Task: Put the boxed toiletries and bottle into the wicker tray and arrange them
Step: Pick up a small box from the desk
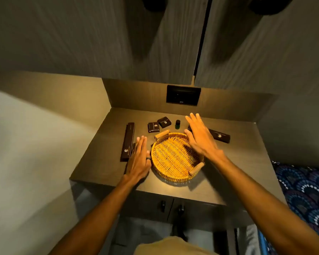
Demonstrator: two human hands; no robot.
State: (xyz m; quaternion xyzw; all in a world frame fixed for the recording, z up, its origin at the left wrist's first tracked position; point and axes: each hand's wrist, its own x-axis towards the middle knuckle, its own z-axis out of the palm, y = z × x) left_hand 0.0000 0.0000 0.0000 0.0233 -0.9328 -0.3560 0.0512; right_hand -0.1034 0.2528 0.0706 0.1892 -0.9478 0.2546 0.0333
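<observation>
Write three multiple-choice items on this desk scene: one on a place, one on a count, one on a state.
1. The long dark brown box lies where, relative to the round wicker tray?
A left
B inside
C right

2. How many small square dark boxes lie behind the tray?
A four
B two
C none

3. The tray is:
A full
B overturned
C empty

Answers:
1 A, it lies beside the left hand.
2 B, two squares lie by the small dark bottle.
3 C, only bare weave shows.
</observation>
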